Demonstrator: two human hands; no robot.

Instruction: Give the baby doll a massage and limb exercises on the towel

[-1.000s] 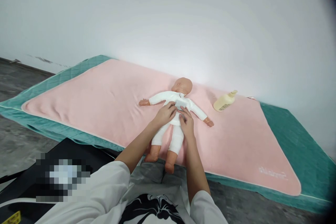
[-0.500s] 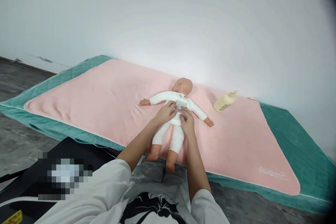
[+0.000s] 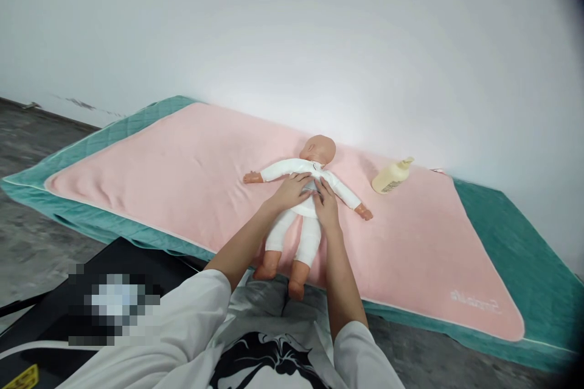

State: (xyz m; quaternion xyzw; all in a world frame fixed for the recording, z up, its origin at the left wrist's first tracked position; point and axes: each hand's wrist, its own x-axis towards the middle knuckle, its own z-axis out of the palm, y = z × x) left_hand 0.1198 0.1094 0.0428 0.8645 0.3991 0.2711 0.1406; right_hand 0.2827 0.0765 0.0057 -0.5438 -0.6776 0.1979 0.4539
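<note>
A baby doll [image 3: 305, 209] with white cloth sleeves, trunk and legs lies stretched out on a pink mat, arms spread and bald head toward the wall. My left hand [image 3: 291, 191] rests with its fingers out flat on the left side of the doll's trunk. On the right side of the trunk lies my right hand [image 3: 326, 202], fingers extended too. A greyish patch [image 3: 312, 185] shows on the trunk between my fingers. Neither hand grips anything.
The pink mat [image 3: 182, 182] covers much of a green quilted bed [image 3: 511, 243] set against a white wall. A pale yellow pump bottle [image 3: 391, 177] lies tilted right of the doll. A black surface [image 3: 109, 255] with a blurred-out object stands at lower left.
My fingers have flattened and slid slightly up the doll's trunk, covering more of the greyish patch. The doll and the bottle have stayed in place.
</note>
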